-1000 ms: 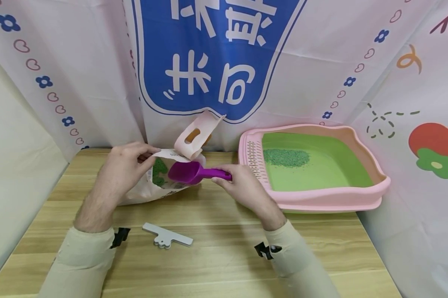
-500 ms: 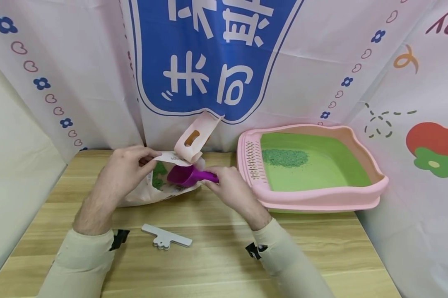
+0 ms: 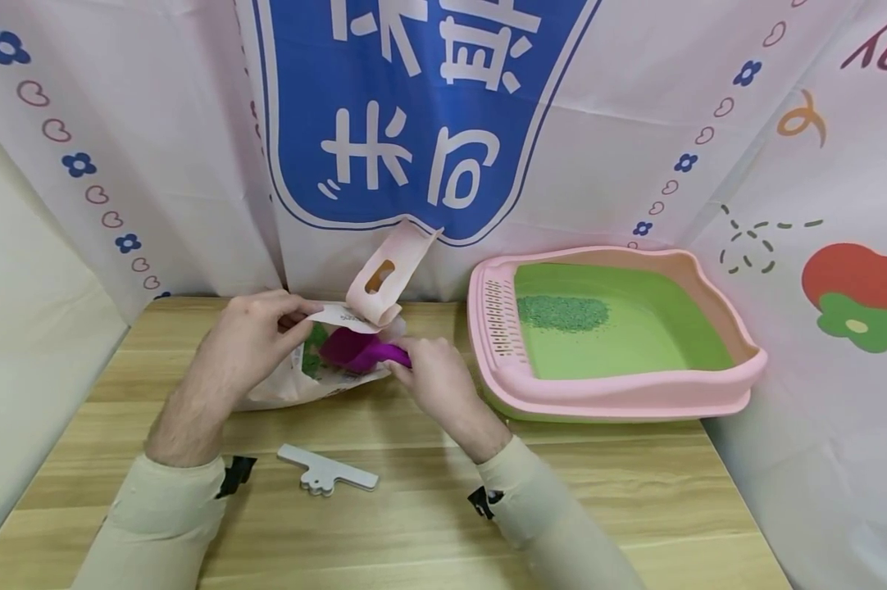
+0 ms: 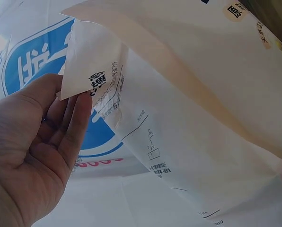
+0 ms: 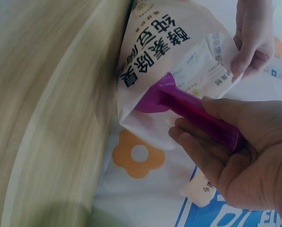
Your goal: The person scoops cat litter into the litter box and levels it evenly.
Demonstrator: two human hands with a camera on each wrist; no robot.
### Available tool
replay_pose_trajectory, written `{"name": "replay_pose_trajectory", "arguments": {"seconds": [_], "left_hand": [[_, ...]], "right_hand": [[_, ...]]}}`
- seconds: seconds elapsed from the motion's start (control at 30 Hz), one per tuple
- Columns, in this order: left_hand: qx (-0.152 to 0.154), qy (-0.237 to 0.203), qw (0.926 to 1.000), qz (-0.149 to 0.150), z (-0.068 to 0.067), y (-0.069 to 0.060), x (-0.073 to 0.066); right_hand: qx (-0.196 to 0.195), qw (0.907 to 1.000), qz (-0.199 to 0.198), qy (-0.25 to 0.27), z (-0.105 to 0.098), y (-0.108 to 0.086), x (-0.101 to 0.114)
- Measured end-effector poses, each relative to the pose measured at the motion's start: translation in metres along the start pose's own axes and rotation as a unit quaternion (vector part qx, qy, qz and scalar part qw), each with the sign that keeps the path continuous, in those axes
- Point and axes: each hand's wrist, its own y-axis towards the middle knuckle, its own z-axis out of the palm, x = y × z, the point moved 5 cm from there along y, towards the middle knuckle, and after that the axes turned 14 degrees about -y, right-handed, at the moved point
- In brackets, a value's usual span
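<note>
bag point(image 3: 277, 388) lies gaping on the desk point(image 3: 414, 508); i have the left hand point(image 3: 247, 340) pinching its edge between thumb and fingers, likely to keep it open. my right hand point(image 3: 441, 377) has its fingers curled round the scoop point(image 3: 349, 351), which sits in the bag's opening near green grains point(image 3: 312, 352). right of the bag, the tray point(image 3: 635, 395) seems handily close. the clip point(image 3: 329, 470) lies on the bag's near side, presumably off so it can gape.
</note>
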Motion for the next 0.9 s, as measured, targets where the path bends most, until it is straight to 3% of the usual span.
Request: {"name": "replay_pose_trajectory", "arguments": {"seconds": [0.27, 0.5, 0.67, 0.9], "left_hand": [[-0.012, 0.003, 0.9996, 0.024, 0.000, 0.000, -0.001], [-0.008, 0.001, 0.9997, 0.024, 0.001, 0.000, 0.000], [0.002, 0.004, 0.9997, 0.024, 0.000, 0.002, 0.000], [-0.002, 0.016, 0.9988, 0.046, -0.003, 0.006, -0.002]], "right_hand": [[-0.013, 0.9995, 0.003, -0.028, 0.009, 0.003, 0.011], [-0.002, 0.9986, 0.011, -0.052, 0.018, 0.007, 0.016], [0.000, 0.9988, 0.003, -0.049, 0.025, 0.010, 0.022], [0.005, 0.9993, -0.012, -0.034, 0.032, 0.017, 0.031]]}}
